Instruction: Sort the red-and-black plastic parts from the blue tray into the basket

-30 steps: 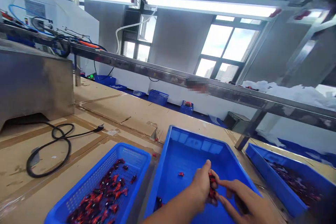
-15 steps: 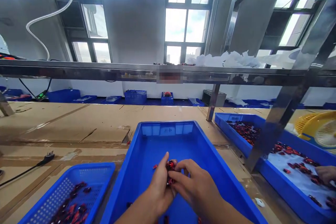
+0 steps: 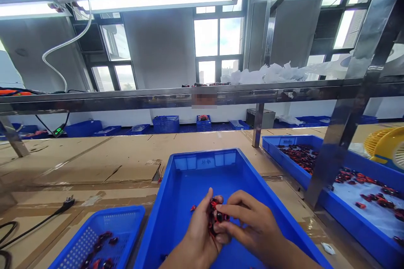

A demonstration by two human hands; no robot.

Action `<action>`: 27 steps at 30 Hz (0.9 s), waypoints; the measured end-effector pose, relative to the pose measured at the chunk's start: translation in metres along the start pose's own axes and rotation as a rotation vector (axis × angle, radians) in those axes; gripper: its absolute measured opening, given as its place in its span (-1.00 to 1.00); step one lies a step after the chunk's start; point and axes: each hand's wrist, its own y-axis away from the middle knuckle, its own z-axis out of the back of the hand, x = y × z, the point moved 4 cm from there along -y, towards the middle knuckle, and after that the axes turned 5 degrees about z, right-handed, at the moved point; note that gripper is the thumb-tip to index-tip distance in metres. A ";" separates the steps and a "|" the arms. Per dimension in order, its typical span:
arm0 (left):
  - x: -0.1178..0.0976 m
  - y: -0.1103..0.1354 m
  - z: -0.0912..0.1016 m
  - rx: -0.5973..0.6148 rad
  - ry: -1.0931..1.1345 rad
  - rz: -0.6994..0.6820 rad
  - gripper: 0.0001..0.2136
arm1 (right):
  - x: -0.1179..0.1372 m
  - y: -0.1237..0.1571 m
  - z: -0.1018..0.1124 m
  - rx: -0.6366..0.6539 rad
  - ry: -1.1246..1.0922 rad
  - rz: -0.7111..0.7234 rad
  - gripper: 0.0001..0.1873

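Note:
My left hand (image 3: 202, 229) is cupped over the large blue tray (image 3: 179, 168), fingers curled round a small cluster of red-and-black parts (image 3: 212, 216). With thumb and forefinger, my right hand (image 3: 255, 222) pinches one glossy red-and-black part (image 3: 220, 216) at the edge of that cluster. What exactly these parts are is too small to make out. Just left of my left hand, a red bit (image 3: 193, 208) shows against the tray. To the left stands a blue perforated basket (image 3: 126, 222) with several similar dark red parts (image 3: 102, 241) in it.
At right, behind a metal post (image 3: 331, 151), a long blue tray (image 3: 284, 168) holds many red-and-black parts on white lining. A yellow fan (image 3: 383, 145) stands beyond it. A black plug and cord (image 3: 65, 206) lie on the cardboard-covered table (image 3: 126, 155). A metal rail (image 3: 142, 100) crosses ahead.
My view has tilted up slightly and shifted left. My right hand now holds a part out more visibly beside the cluster. Another person's hand at the far right has left the view.

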 end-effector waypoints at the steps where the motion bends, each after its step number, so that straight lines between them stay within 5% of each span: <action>1: 0.000 -0.001 0.001 0.002 -0.024 0.006 -0.63 | 0.000 -0.001 0.002 -0.009 0.010 0.006 -0.70; 12: -0.004 -0.006 0.008 -0.045 -0.162 -0.074 -0.70 | -0.008 0.003 -0.003 0.043 0.017 -0.147 -0.81; 20: -0.006 -0.008 0.010 -0.055 -0.198 -0.075 -0.76 | -0.005 0.005 -0.005 0.009 0.022 -0.086 -0.72; 24: -0.006 -0.006 0.008 -0.001 -0.209 -0.059 -0.71 | -0.027 0.011 -0.008 -0.122 -0.406 -0.564 -0.86; 27: -0.008 -0.006 0.008 0.022 -0.222 -0.060 -0.70 | -0.049 0.019 -0.009 -0.262 -0.728 -0.870 -0.69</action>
